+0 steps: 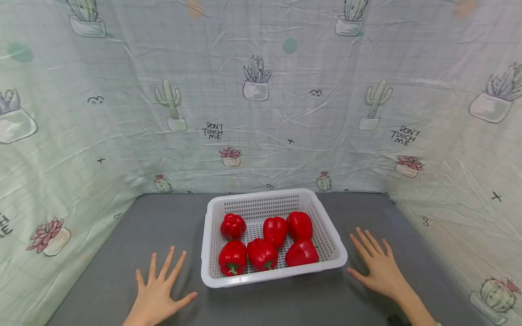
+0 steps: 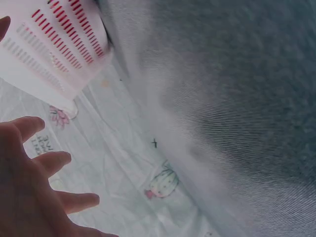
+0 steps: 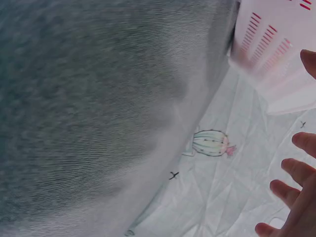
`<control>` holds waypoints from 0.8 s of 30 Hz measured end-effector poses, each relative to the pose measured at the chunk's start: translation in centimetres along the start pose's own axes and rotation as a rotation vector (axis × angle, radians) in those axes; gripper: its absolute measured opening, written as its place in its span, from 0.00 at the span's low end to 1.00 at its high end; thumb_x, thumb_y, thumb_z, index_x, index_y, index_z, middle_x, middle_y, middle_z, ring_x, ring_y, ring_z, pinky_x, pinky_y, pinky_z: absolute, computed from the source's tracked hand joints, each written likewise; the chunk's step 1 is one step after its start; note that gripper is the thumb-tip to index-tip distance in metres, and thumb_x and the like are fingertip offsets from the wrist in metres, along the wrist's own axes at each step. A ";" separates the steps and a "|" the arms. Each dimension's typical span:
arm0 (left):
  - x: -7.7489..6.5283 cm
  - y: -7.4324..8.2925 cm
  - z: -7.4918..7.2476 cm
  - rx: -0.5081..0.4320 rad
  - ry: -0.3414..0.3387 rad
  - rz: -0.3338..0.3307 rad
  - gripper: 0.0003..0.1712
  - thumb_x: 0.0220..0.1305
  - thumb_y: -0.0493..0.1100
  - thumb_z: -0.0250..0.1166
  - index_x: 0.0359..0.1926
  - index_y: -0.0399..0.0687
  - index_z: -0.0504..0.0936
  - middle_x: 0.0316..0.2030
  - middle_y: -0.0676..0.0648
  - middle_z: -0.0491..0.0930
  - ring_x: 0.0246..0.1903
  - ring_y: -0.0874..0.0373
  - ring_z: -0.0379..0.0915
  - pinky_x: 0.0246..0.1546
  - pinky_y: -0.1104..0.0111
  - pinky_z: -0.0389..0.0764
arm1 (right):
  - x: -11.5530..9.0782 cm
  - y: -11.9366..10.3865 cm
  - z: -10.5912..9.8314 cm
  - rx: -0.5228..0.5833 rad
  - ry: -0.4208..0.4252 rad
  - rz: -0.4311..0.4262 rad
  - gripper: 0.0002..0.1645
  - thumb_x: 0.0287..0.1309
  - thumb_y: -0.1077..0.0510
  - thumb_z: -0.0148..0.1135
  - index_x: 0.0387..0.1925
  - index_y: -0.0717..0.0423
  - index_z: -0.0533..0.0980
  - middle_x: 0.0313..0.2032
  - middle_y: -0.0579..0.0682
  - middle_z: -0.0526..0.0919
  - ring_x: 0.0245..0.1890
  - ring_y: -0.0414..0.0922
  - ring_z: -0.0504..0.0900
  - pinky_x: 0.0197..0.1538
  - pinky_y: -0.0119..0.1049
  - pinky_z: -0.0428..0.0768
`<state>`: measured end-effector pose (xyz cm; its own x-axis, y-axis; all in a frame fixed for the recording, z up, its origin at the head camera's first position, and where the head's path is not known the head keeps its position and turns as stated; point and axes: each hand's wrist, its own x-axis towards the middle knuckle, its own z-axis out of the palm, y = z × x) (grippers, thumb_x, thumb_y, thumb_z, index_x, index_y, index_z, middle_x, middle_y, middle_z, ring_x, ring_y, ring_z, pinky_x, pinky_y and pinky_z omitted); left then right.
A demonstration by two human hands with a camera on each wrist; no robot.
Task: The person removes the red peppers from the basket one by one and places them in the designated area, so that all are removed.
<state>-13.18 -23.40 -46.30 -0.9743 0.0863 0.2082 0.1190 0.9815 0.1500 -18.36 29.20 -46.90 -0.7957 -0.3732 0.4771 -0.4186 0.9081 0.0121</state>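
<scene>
A white plastic basket [image 1: 213, 235] with slotted walls sits on the grey table, holding several red bell peppers [image 1: 262, 254]. Some of the peppers show green stems. To the basket's left, my left hand [image 1: 157, 292] has its fingers spread and holds nothing. My right hand [image 1: 379, 267] is on the other side, fingers also spread, its thumb close to the basket's right corner. In the left wrist view the basket [image 2: 29, 69] appears at top left, beyond the fingers of the left hand [image 2: 29, 182]. The right wrist view has the basket [image 3: 276, 89] at top right, apart from the right hand [image 3: 301, 197].
A grey tabletop [image 1: 261, 305] lies under the basket. Behind it and at both sides hangs a pale curtain [image 1: 285, 122] printed with cacti and potted plants. Something small and black [image 1: 396, 320] shows at the right wrist.
</scene>
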 end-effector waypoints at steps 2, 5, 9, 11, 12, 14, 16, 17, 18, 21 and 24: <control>0.0 0.2 -0.2 -0.001 0.005 0.009 0.58 0.40 0.75 0.58 0.68 0.71 0.37 0.70 0.48 0.38 0.65 0.31 0.30 0.46 0.27 0.39 | 0.2 -0.1 -0.2 0.007 0.012 -0.012 0.56 0.36 0.40 0.67 0.67 0.47 0.52 0.70 0.49 0.46 0.70 0.43 0.38 0.66 0.53 0.29; -0.2 0.4 -0.5 0.005 0.021 0.026 0.59 0.39 0.74 0.59 0.68 0.71 0.38 0.70 0.49 0.37 0.66 0.33 0.31 0.47 0.27 0.39 | 0.6 -0.4 -0.4 0.016 0.022 -0.029 0.55 0.36 0.42 0.68 0.66 0.47 0.53 0.69 0.50 0.50 0.70 0.43 0.40 0.67 0.51 0.29; -0.4 0.7 -1.0 0.006 0.040 0.043 0.59 0.38 0.73 0.61 0.68 0.70 0.40 0.70 0.50 0.39 0.65 0.32 0.35 0.48 0.28 0.40 | 1.2 -0.6 -0.9 0.018 0.029 -0.063 0.55 0.35 0.45 0.69 0.66 0.49 0.55 0.67 0.53 0.55 0.70 0.37 0.34 0.67 0.49 0.28; -0.5 1.0 -1.3 0.003 0.052 0.052 0.58 0.38 0.72 0.62 0.68 0.70 0.41 0.70 0.49 0.41 0.64 0.32 0.37 0.48 0.28 0.40 | 1.6 -0.7 -1.3 0.031 0.041 -0.086 0.51 0.39 0.44 0.67 0.65 0.51 0.57 0.66 0.55 0.56 0.70 0.37 0.34 0.67 0.51 0.30; -0.5 1.1 -1.5 0.000 0.059 0.055 0.58 0.39 0.71 0.62 0.68 0.71 0.41 0.69 0.48 0.43 0.64 0.31 0.38 0.48 0.28 0.40 | 1.8 -0.7 -1.4 0.039 0.048 -0.096 0.47 0.44 0.41 0.63 0.64 0.52 0.58 0.66 0.55 0.57 0.70 0.37 0.34 0.67 0.53 0.31; -0.4 1.4 -1.9 -0.002 0.076 0.063 0.57 0.39 0.70 0.63 0.68 0.71 0.42 0.69 0.48 0.44 0.63 0.31 0.40 0.48 0.28 0.40 | 2.2 -0.9 -1.8 0.055 0.063 -0.110 0.41 0.53 0.35 0.51 0.63 0.53 0.61 0.66 0.56 0.57 0.70 0.38 0.36 0.66 0.56 0.35; -0.3 1.7 -2.3 -0.003 0.104 0.077 0.56 0.40 0.68 0.64 0.68 0.71 0.43 0.69 0.49 0.45 0.62 0.31 0.43 0.48 0.28 0.41 | 2.6 -1.1 -2.2 0.073 0.079 -0.123 0.38 0.54 0.38 0.53 0.61 0.54 0.63 0.65 0.56 0.59 0.70 0.43 0.43 0.65 0.58 0.40; -0.2 1.8 -2.4 -0.003 0.120 0.086 0.56 0.40 0.67 0.65 0.68 0.71 0.44 0.69 0.50 0.45 0.62 0.31 0.44 0.48 0.29 0.41 | 2.8 -1.3 -2.4 0.079 0.081 -0.125 0.36 0.54 0.40 0.54 0.60 0.54 0.64 0.65 0.56 0.60 0.70 0.43 0.44 0.64 0.58 0.41; -0.2 1.9 -2.6 -0.001 0.139 0.097 0.55 0.40 0.66 0.66 0.67 0.71 0.45 0.69 0.50 0.46 0.61 0.31 0.46 0.48 0.29 0.43 | 3.0 -1.5 -2.6 0.082 0.082 -0.127 0.36 0.51 0.44 0.59 0.60 0.54 0.65 0.64 0.56 0.61 0.70 0.43 0.45 0.64 0.59 0.42; -0.1 2.4 -3.1 -0.006 0.188 0.131 0.54 0.39 0.63 0.68 0.67 0.69 0.49 0.69 0.52 0.48 0.59 0.31 0.50 0.48 0.29 0.45 | 3.5 -2.0 -3.1 0.098 0.078 -0.132 0.42 0.34 0.61 0.68 0.58 0.53 0.67 0.63 0.56 0.63 0.69 0.43 0.47 0.63 0.60 0.44; 0.0 2.9 -3.6 -0.014 0.213 0.154 0.54 0.38 0.61 0.69 0.67 0.68 0.51 0.68 0.51 0.50 0.58 0.31 0.53 0.48 0.30 0.48 | 4.0 -2.5 -3.5 0.117 0.080 -0.144 0.40 0.35 0.62 0.67 0.58 0.53 0.68 0.62 0.56 0.64 0.69 0.38 0.44 0.62 0.60 0.46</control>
<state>-12.15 -21.14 -42.39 -0.8822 0.1949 0.4286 0.2668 0.9570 0.1139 -18.99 26.12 -41.88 -0.6887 -0.4771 0.5459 -0.5774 0.8163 -0.0150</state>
